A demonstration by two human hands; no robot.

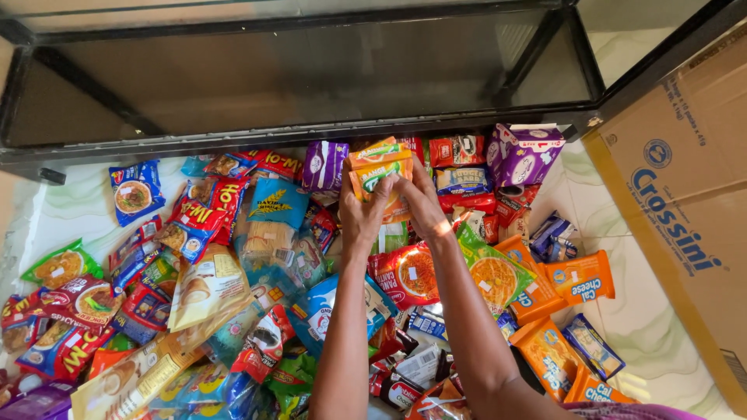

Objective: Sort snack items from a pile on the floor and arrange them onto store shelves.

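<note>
— Above the far middle of the heap, what do the hands hold?

— Two orange sachets [380, 175], stacked one on the other. The left hand [362, 215] grasps them from the left side, the right hand [422, 204] from the right, fingers wrapped on the edges. Both arms reach in from the near edge.

— Where is that against the rest?

— Just near the black-framed glass cabinet [311, 70], which runs across the far side with its panel dark and see-through. The sachets sit over the pile, not lying in it.

— What lies closest around them?

— One purple packet [323, 165] just left, one purple carton [523, 154] to the right, and a red noodle pack [406, 274] between the two forearms.

— And further out?

— On the right, I count five orange cheese-snack packs [580, 278]. One green noodle pack [492, 272] lies beside the right arm. One blue noodle packet [135, 191] lies alone far left on the pale marbled floor [78, 210]. One brown cardboard box [685, 202] stands at the right edge. The remaining wrappers overlap too much to count.
</note>
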